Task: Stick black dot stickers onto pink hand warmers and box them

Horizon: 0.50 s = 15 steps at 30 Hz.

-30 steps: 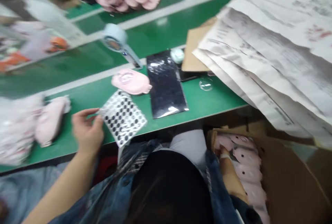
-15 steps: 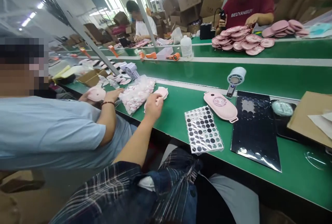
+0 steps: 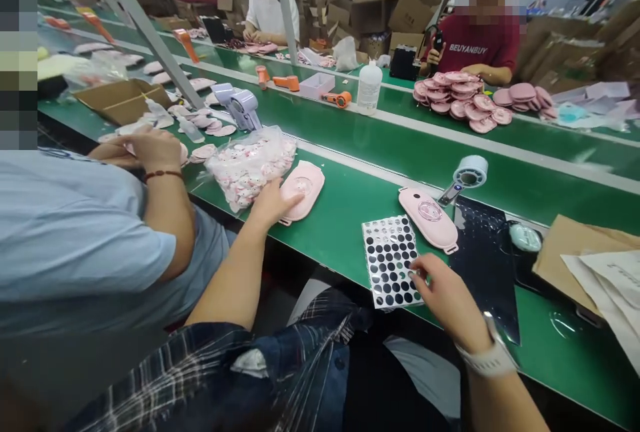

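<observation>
My left hand (image 3: 273, 207) grips the lower left side of a pink oval case (image 3: 311, 185), its thumb across the face beside a round window. The case lies on the green bench. Above the right edge of a sheet of round black stickers (image 3: 387, 259), my right hand (image 3: 437, 289) has thumb and forefinger pinched together. What is between those fingertips is too small to make out. Just beyond the sheet lies another pink case (image 3: 429, 217) with a round emblem. A clear bag of small pink and white pieces (image 3: 253, 169) touches the bench beside my left hand.
Right of the sheet are a black sheet (image 3: 485, 265), a pale blue handheld fan (image 3: 470, 172) and cardboard (image 3: 575, 259). A co-worker's arm (image 3: 167, 219) is close on the left. Across the bench stand a white bottle (image 3: 369, 89) and a pile of pink cases (image 3: 457, 95).
My right hand has come into view at the sticker sheet. The case by my left hand now lies more fully in view, with the thumb on it. The camera view has shifted.
</observation>
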### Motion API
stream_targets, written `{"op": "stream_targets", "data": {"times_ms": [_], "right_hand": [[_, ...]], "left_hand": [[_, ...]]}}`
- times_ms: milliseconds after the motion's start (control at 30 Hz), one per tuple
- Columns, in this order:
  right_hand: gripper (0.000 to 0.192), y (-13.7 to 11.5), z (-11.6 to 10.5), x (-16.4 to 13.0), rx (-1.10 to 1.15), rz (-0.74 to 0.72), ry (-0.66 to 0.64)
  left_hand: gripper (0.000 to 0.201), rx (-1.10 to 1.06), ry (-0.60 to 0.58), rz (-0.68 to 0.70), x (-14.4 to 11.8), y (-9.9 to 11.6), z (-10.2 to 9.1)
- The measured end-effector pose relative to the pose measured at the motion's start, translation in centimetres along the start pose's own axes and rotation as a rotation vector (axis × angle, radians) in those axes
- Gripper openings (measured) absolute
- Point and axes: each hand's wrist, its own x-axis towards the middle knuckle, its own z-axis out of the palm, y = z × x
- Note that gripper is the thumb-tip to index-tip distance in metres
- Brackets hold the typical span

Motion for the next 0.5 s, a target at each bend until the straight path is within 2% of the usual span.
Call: {"op": "stream_targets", "data": {"times_ms": [100,167,267,333,433,500], "right_hand": [[0.016,-1.2,2.1,5.2,-0.156,-0.037,-0.012],[0.019,-1.1,3.1,6.9,-0.197,-0.05,-0.012],[0.03,0.0,4.5,7.2,-0.226,-0.116,0.016],[0.038,1.6,5.7,7.0,-0.32,-0.222,0.073],[0.043,4.4,7.5,7.2,-0.422,-0.304,0.141],[0.041,5.4,8.1,7.5,-0.437,-0.342,0.114]], "left_hand": [[0.055,-0.121,-0.116,-0.025,-1.3,-0.2,-0.2],[0.051,-0.181,-0.115,-0.05,-2.8,-0.4,-0.3],[0.047,-0.319,-0.108,-0.072,-5.4,-1.0,-0.2],[0.047,-0.435,-0.122,-0.066,-6.6,-1.2,0.0],[0.058,-0.626,-0.163,-0.052,-7.6,-1.3,0.8],[0.069,-0.725,-0.175,-0.046,-8.2,-0.9,1.4]]}}
